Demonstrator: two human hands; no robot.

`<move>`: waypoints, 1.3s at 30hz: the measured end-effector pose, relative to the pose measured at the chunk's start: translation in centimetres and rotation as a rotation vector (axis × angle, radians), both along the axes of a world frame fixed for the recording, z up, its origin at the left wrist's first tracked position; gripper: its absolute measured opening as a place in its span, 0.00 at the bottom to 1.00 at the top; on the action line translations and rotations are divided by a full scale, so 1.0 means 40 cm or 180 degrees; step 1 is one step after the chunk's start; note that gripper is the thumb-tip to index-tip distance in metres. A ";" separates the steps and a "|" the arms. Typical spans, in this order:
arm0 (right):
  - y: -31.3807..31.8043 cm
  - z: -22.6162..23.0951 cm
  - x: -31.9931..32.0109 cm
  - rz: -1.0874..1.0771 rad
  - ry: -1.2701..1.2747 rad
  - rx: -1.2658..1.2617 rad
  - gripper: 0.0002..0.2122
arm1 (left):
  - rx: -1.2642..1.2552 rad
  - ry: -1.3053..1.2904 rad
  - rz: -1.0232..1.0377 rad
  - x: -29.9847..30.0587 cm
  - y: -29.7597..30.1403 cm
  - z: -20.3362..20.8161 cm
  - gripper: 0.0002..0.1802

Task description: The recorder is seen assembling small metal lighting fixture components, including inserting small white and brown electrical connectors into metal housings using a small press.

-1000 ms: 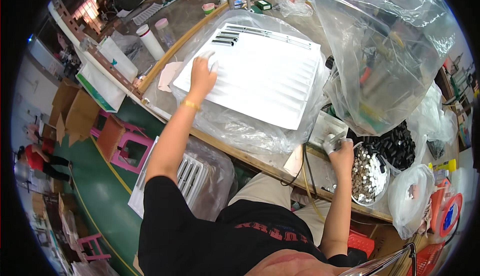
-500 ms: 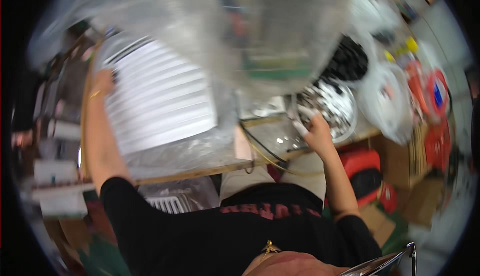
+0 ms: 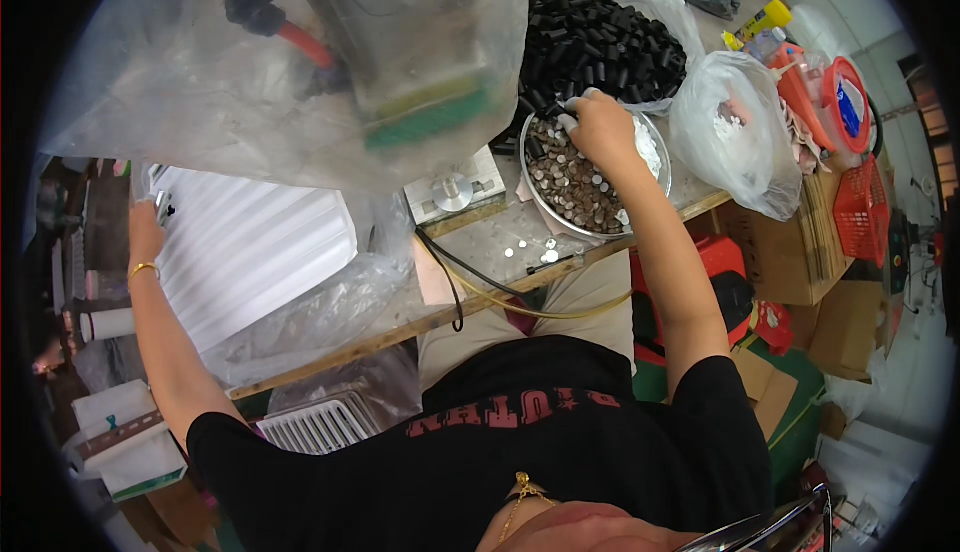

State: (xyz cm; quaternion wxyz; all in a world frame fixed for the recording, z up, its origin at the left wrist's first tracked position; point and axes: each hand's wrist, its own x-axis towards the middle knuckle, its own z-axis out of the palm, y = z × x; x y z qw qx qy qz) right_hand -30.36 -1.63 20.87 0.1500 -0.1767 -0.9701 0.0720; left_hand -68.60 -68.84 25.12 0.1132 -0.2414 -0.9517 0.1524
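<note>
Over the bowl (image 3: 590,236), right hand (image 3: 602,134) half-curled, hold unclear. Far left of bowl, left hand (image 3: 147,230) at sheet (image 3: 262,242), closure and hold unclear. Black parts (image 3: 610,50) adjoin bowl, presumably for reach.

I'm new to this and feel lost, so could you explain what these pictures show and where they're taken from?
There's no robot here: one person works with two hands. Every picture comes from a wide camera on the person's head, looking down, so edges bend.

On the workbench lies a white ribbed tray; the left hand is at its far-left edge. The right hand is over a bowl of small round pieces, beside piled black pieces. Whether either hand grips something is too small to tell.
</note>
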 end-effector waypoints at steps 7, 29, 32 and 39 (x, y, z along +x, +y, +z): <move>0.005 0.001 -0.004 -0.0023 -0.0024 -0.0050 0.09 | 0.1276 0.0282 0.0282 0.141 0.099 0.017 0.11; -0.264 0.079 0.055 0.1030 0.0526 -0.3334 0.14 | 0.3890 -0.2093 -0.1206 0.893 0.940 -0.122 0.20; -0.274 0.081 0.032 0.0903 0.0517 -0.3581 0.16 | 0.3596 -0.2648 -0.0809 0.891 0.973 -0.100 0.19; -0.326 0.091 -0.008 0.1361 0.0774 -0.1801 0.13 | 0.3613 -0.2874 -0.0484 0.869 0.970 -0.168 0.22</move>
